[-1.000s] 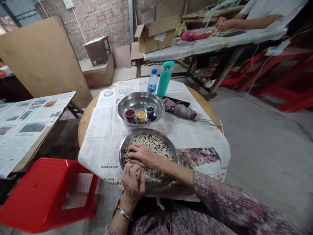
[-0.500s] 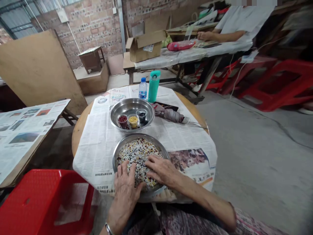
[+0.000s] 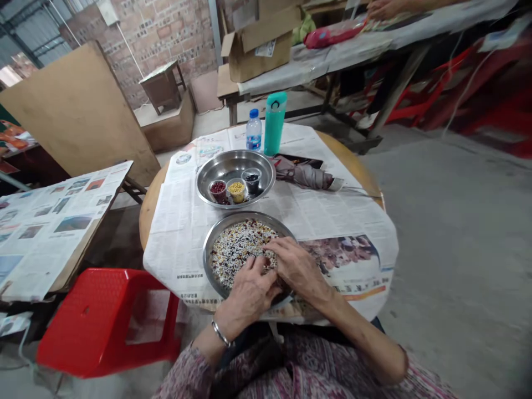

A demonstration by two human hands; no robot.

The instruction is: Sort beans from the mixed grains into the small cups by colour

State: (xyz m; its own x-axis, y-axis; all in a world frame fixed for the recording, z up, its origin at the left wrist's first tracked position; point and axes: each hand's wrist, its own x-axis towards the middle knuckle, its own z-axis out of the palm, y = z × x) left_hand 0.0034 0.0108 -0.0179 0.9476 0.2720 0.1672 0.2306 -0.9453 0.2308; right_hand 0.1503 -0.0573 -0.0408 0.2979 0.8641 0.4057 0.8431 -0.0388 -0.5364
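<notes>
A steel basin (image 3: 210, 235) near the table's front holds a spread of mixed white, yellow, dark red and black beans or grains (image 3: 236, 246). Over its near right part, my left hand (image 3: 254, 285) curls its fingers inward, thumb toward the other hand. My right hand (image 3: 299, 271) meets it from the right, fingers bent and drawn together down at the beans. Whatever lies between the fingertips is too small and hidden to name. Behind, a second steel basin (image 3: 224, 162) holds clear cups of red beans (image 3: 218, 188), yellow beans (image 3: 236, 190) and black beans (image 3: 251, 180).
A water bottle (image 3: 254, 130), a teal flask (image 3: 275, 124) and a folded grey umbrella (image 3: 305, 174) stand or lie on the newspaper-covered round table (image 3: 341, 213). A red stool (image 3: 100, 316) is at the left. Behind are a cardboard box (image 3: 261, 55) and another person's hand (image 3: 386, 8).
My hands first were at the basin's left, then spread apart over the beans; now they have come together at its near right side, fingers curling in. The camera view has shifted too.
</notes>
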